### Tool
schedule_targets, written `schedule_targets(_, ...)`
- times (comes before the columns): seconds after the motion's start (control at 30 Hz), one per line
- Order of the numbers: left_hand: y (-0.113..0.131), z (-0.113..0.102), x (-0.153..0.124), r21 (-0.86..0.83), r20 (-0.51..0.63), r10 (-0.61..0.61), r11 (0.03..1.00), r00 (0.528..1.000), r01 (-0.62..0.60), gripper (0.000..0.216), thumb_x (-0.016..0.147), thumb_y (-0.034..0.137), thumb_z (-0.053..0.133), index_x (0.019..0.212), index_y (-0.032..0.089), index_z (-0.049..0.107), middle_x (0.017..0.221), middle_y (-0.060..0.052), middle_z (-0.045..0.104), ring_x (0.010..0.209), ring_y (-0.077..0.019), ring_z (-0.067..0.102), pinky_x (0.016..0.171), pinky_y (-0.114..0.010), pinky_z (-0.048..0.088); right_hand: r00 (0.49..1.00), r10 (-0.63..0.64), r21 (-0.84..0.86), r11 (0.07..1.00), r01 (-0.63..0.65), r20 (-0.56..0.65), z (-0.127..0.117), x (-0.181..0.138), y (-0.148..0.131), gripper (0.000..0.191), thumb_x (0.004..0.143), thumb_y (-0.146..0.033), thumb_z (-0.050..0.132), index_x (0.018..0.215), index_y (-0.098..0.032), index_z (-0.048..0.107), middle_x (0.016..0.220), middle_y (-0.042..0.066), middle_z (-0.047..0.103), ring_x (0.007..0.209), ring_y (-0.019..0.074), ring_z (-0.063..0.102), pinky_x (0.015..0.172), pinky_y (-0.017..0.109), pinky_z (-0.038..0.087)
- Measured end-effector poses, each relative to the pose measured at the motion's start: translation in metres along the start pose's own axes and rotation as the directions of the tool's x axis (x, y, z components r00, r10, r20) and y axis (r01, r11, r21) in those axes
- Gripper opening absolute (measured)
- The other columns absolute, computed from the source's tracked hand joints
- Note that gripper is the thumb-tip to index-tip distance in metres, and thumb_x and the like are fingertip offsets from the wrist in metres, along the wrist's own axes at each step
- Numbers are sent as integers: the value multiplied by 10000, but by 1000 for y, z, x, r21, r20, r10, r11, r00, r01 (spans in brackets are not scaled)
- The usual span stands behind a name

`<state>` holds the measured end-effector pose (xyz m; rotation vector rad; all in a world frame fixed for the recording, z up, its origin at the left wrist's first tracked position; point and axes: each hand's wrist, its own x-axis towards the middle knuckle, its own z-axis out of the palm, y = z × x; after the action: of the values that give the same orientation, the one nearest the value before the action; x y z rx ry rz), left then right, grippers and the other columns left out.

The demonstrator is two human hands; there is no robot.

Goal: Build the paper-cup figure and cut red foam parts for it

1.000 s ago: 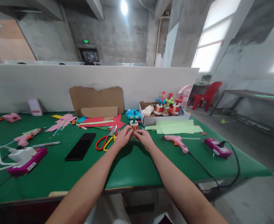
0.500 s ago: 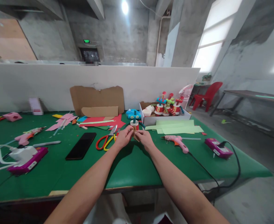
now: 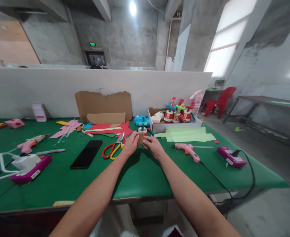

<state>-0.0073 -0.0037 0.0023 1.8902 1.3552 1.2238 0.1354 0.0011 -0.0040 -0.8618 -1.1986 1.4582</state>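
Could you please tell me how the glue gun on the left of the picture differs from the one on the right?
The left-side glue gun points rightward, while the right-side glue gun points leftward. The left-side one lies just behind a white adapter; the right-side one lies between the right hand and a purple power strip. Both are pink with orange triggers.

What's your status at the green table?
Left hand holding paper-cup figure, upright.
Right hand pinching brown piece at its front.
Scissors close beside left hand.
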Motion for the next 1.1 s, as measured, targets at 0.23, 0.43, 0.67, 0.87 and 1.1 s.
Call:
schedule_targets(0.23,-3,2,0,26,30,67,997,997,-67,148,879,320,391,865,210,488,539,59,479,528,-135,496,566,-248,381,997,73,-31,997,-72,36,-5,-2,1,300,495,-316,817,708,-141,697,591,-6,618,533,93,495,536,234,361)
schedule_targets(0.43,-2,0,0,69,23,70,995,997,-72,228,868,394,400,732,218,453,549,50,468,576,-136,478,593,-250,376,999,28,-78,996,-31,-39,-4,0,3,298,513,-372,795,672,-149,679,610,1,625,552,107,500,549,251,378)
schedule_targets(0.67,-1,-3,0,123,31,68,990,997,-72,269,852,406,400,660,217,417,536,44,458,583,-139,462,599,-254,357,998,-14,-155,988,3,-67,-3,0,4,232,557,-366,732,613,-157,648,508,-29,556,494,96,440,500,249,345)
schedule_targets(0.87,0,-2,-1,184,31,110,976,993,-114,278,867,383,400,647,212,417,553,40,482,571,-133,466,586,-245,342,996,-12,-167,986,-2,-85,-1,-1,3,197,581,-338,685,541,-163,604,471,-35,516,458,84,392,491,252,318)
schedule_targets(1.1,-2,4,-6,346,42,178,921,983,-181,253,879,369,393,681,219,439,602,7,520,548,-141,461,558,-253,282,996,21,-138,990,-32,-84,-4,1,8,239,572,-332,695,480,-170,546,429,-49,469,445,78,370,486,249,279)
